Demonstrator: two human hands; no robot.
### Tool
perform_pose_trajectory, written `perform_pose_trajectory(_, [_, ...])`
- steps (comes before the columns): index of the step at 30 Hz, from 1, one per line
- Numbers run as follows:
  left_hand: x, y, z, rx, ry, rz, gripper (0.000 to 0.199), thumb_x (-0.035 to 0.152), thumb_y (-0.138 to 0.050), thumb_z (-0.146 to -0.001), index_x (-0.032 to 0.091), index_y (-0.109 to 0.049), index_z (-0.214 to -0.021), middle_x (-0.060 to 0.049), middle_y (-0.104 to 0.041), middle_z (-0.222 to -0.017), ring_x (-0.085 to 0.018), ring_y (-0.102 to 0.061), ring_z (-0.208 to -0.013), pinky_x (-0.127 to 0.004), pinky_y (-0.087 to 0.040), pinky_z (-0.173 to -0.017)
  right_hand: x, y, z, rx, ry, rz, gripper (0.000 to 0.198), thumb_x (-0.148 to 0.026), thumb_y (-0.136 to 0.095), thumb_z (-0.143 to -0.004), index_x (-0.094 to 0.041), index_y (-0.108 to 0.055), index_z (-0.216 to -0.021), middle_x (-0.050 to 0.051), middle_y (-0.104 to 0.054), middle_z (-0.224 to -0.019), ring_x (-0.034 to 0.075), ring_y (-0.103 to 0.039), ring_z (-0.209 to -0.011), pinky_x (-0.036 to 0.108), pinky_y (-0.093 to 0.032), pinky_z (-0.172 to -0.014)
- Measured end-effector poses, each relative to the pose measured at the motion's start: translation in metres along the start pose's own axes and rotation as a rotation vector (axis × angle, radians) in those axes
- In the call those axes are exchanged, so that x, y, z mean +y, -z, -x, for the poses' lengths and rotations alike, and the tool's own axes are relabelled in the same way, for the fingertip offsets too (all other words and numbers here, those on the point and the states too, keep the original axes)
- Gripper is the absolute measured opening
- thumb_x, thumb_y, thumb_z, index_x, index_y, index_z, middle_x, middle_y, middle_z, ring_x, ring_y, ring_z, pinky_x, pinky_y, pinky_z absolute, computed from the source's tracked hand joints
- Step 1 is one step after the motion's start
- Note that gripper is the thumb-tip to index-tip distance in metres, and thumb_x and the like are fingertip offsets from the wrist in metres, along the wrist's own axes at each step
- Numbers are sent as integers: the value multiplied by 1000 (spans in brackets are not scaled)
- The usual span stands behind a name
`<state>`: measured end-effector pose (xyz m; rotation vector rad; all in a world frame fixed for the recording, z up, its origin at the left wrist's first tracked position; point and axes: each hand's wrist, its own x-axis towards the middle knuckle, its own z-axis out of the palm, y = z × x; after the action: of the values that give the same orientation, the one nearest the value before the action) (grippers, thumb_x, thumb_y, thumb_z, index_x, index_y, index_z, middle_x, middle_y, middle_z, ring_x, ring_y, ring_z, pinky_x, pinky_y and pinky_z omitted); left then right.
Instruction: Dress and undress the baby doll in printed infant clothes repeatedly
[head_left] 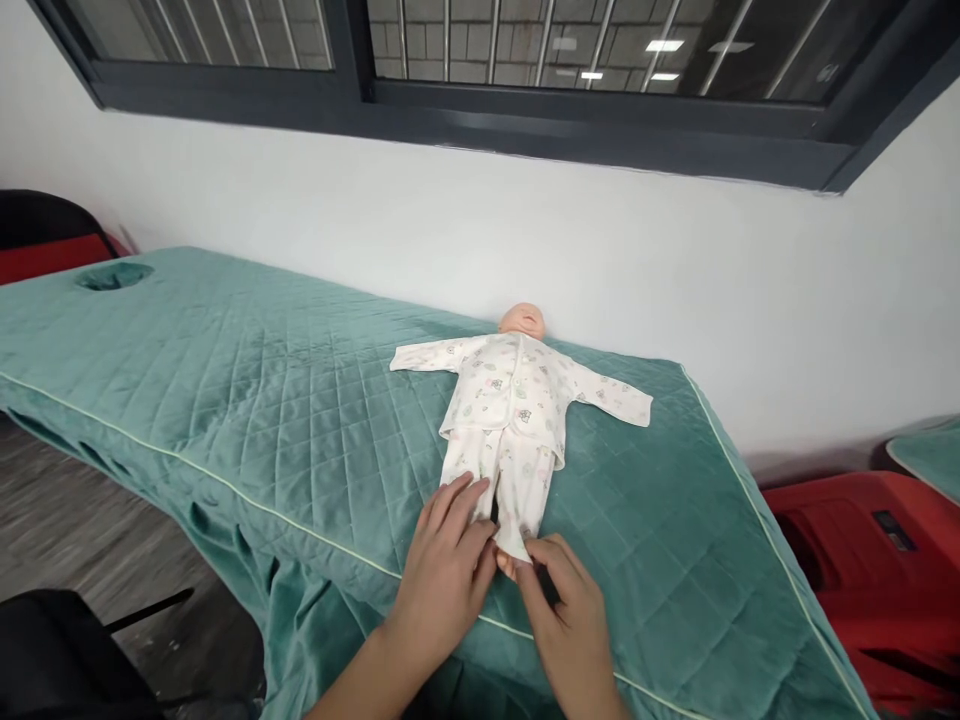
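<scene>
A baby doll (523,320) lies on its back on the green quilted bed cover (315,400), head toward the wall. It wears a white printed shirt (506,385) with both sleeves spread out, and matching trousers (525,480). At the trouser hem, my right hand (566,600) pinches the cuff between thumb and index finger. My left hand (446,555) lies over the other trouser leg, its thumb and index finger closed at the cuff's inner side. A bit of the doll's foot (506,566) shows between my hands; the other foot is hidden.
The bed has a face hole (115,276) at its far left end. A white wall (315,210) and a dark window frame (480,125) stand behind. A red plastic chair (847,560) is at the right, a black chair (60,655) at the lower left.
</scene>
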<state>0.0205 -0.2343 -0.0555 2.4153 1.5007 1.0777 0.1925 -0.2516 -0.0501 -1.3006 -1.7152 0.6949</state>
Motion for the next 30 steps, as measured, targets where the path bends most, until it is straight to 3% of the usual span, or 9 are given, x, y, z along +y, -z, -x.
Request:
perform_pose_trajectory(3, [1,1,6,60,27,136,15,11,-50,-93,20,-61,-98,-11,-52,-141,-29,-37,-142,-51,-46,-109,7,6,2,-40,1,45,14,-22,-50,-99,-22,-62,-107,2,-62,-90,14,-62,-81,24,-48,-72])
perform_pose_trajectory(8, [5,8,19,150,44,237,19,8,-50,-93,21,-61,-102,-11,-52,-140,-26,-43,-138,-49,-45,-110,7,22,13,-61,93,144,11,-16,-49,-97,-22,-59,-97,2,-60,-88,15,-61,-81,24,-48,-71])
perform_pose_trajectory(16, [3,15,35,93,75,171,23,11,-50,-94,24,-63,-107,-9,-51,-143,-26,-40,-140,-50,-42,-113,-3,28,20,-133,186,347,11,-16,-48,-97,-24,-57,-97,4,-61,-97,19,-63,-88,32,-54,-75])
perform_pose_trajectory(19, [-4,17,48,85,145,184,33,11,-45,-95,27,-60,-120,-9,-51,-143,-25,-45,-137,-48,-45,-112,-6,25,20,-89,190,360,11,-20,-52,-96,-24,-56,-106,8,-60,-111,23,-62,-101,37,-56,-82])
perform_pose_trajectory(23, [-15,14,54,105,241,144,41,12,-46,-93,26,-54,-130,-10,-53,-139,-25,-51,-131,-49,-48,-108,-17,13,14,-88,242,392,29,-17,-52,-94,-24,-53,-122,13,-50,-137,29,-49,-128,47,-53,-98])
perform_pose_trajectory(27, [-22,11,41,100,243,79,26,16,-50,-94,24,-61,-115,-8,-62,-119,-23,-59,-112,-45,-53,-96,-32,-6,-4,-142,283,455,39,-4,-46,-88,-22,-55,-122,12,-40,-152,32,-33,-143,57,-44,-109])
perform_pose_trajectory(30, [-24,16,31,118,197,76,16,18,-50,-96,24,-63,-103,-6,-65,-104,-20,-62,-99,-38,-54,-87,-37,-16,-17,-139,300,487,32,-3,-47,-87,-21,-60,-109,11,-45,-150,34,-35,-142,63,-39,-110])
